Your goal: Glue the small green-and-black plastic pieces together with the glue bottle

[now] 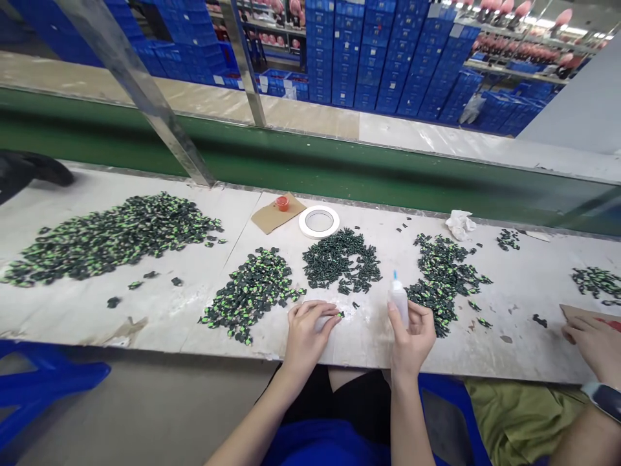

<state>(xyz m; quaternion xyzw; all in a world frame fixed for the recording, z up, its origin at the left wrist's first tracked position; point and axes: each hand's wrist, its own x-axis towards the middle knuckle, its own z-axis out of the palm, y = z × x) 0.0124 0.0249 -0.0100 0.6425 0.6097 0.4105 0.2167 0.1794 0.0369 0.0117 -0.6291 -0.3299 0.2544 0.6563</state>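
Observation:
Between the thumb and fingertips of my left hand [310, 327] is a small dark part with a green spot [341, 314], held just over the table. My right hand [412, 333] is wrapped round a white squeeze bottle [398, 303], upright with its blue nozzle tip pointing up. Left of my left hand spreads a heap of black-and-green parts [257, 288]. Beyond both hands lies a pile of small dark green pieces [339, 259]. Another heap of black-and-green parts [439, 278] sits just past my right hand.
A roll of white tape [319, 222] and cardboard [272, 219] with a red cap-like item [282, 203] lie at the back. Far left is a large heap of parts [121, 236]. Crumpled tissue [460, 224] is at right. A co-worker's hand [594, 343] rests at the right edge.

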